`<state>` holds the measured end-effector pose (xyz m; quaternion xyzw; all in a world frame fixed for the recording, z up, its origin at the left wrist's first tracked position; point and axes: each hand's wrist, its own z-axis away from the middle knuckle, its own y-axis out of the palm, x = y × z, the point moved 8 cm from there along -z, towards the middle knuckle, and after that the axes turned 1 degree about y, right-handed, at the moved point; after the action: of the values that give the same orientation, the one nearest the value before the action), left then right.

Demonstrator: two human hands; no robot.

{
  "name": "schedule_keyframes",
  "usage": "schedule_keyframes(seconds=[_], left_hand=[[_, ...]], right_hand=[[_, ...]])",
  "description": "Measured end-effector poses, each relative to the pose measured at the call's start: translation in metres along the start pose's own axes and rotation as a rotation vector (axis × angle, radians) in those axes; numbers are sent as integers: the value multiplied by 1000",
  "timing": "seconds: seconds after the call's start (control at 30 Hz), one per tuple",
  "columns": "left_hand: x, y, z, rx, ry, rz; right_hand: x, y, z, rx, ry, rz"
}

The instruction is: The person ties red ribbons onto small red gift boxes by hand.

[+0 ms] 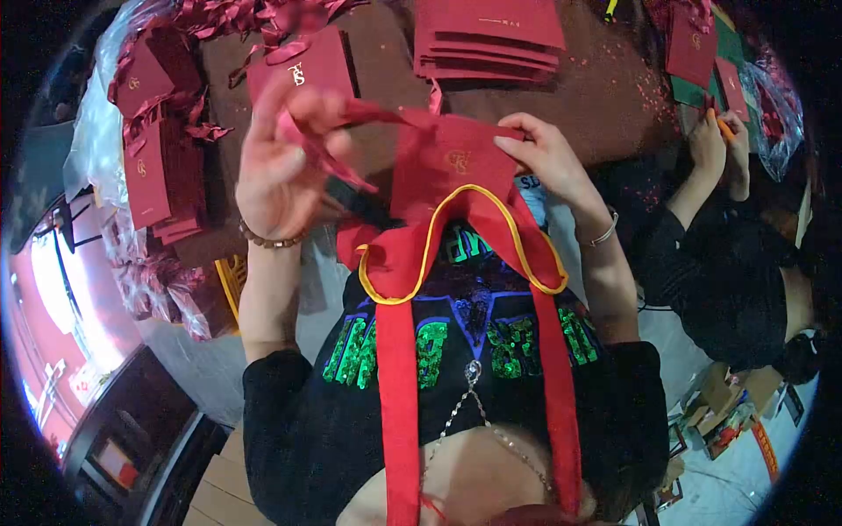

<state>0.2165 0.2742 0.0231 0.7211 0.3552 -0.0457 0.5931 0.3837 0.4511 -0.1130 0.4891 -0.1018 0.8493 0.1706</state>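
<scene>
A red paper gift bag (456,158) with a gold emblem lies flat in front of my chest, over the table's near edge. My right hand (548,158) grips its upper right corner between thumb and fingers. On the other side my left hand (289,167), smeared by motion, is raised with a red ribbon (373,111) in its curled fingers. The ribbon runs from the bag's top edge to that hand, and a loose end hangs below. The lower part of the bag is hidden behind my red apron (395,259) with yellow trim.
A stack of red bags (491,39) lies at the far side of the brown-covered table (377,61). Another red pile (307,70) and bundled bags (153,175) stand at left. At right, a co-worker's hands (719,140) hold something orange.
</scene>
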Motion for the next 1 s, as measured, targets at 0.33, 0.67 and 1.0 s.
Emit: schedule_keyframes(seconds=[0.33,0.67,1.0], left_hand=[[-40,-67,23,-666,-16,-825],[57,-4,-2,-61,-83,-2029],[114,1,-6,144,-20,-2247]], right_hand=[[11,11,-2,52,-9,213],[6,20,-2,90,9,76],[6,19,5,92,0,19]])
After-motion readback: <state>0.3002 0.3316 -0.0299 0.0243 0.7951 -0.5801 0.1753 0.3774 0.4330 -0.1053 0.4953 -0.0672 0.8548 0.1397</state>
